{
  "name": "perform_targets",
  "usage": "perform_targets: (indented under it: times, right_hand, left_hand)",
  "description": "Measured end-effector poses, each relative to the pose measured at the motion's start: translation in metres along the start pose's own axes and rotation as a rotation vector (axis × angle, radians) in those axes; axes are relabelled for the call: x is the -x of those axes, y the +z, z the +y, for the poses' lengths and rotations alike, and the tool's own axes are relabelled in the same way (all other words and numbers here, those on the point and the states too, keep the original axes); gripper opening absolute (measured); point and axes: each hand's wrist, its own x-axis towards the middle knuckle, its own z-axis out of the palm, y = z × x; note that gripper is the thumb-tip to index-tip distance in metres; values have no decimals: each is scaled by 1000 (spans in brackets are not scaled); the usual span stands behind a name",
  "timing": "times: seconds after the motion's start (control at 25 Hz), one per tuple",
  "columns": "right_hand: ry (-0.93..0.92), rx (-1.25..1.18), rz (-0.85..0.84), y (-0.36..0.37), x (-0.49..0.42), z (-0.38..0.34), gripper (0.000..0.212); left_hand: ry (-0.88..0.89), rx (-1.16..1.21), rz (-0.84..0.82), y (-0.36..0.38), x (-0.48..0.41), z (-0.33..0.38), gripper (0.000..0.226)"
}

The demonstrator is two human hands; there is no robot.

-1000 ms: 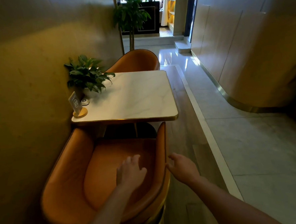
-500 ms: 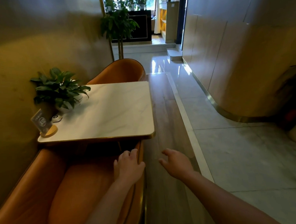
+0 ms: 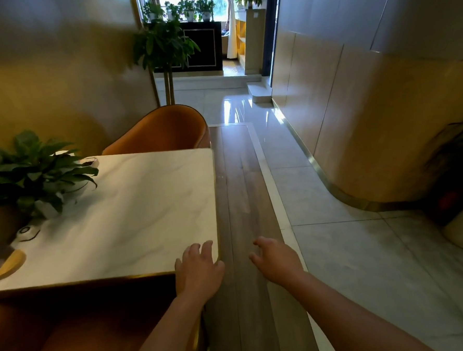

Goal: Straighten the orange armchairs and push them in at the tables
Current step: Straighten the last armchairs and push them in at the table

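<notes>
Head view: near orange leather armchair (image 3: 80,336) sits tucked under the white marble surface (image 3: 134,208); far armchair (image 3: 165,130) likewise. My left hand (image 3: 198,272) and right hand (image 3: 277,262) hang empty, fingers spread. Little seems left here.

Both my arms reach forward, bare to the forearm, roughly parallel. Left hand (image 3: 199,271): palm down, fingers loosely spread and slightly curled, thumb out to the right, gripping nothing. Right hand (image 3: 277,262): palm down and turned a little inward, fingers curled in a loose claw, thumb pointing toward the left hand, empty. The two hands are level, near each other, not touching.
</notes>
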Motion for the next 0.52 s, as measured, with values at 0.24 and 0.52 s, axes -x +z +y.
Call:
perform_targets:
  times: [0.24,0.52]
  right_hand:
    - [0,-3,-29,-27,-86,48,43]
    - [-99,13,-76,-78,-253,138,44]
  left_hand:
    - [11,-18,-49,12,-88,41,58]
    - [-84,41,15,44,-230,129,55]
